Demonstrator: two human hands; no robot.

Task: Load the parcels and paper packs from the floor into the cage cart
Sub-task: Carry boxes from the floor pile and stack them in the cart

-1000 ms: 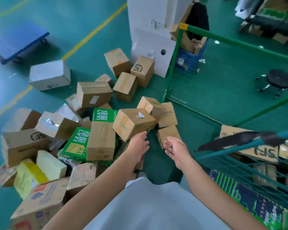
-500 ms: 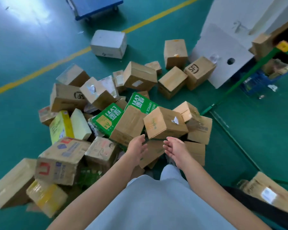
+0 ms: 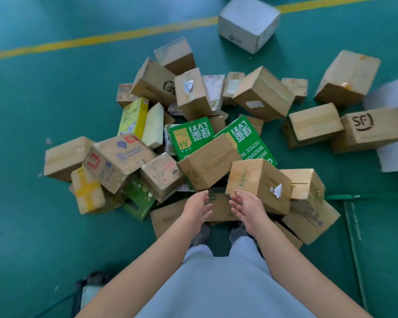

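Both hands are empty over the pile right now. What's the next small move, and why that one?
Probably reach forward and close both hands on the brown parcel with the torn white label. The left hand and right hand hang open with palms facing each other, just short of its near edge. It sits on top of the heap, nothing resting on it, so it should lift free without disturbing the other boxes.

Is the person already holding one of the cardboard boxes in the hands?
No. The left hand and right hand are open and empty, just above the pile, near a brown cardboard box.
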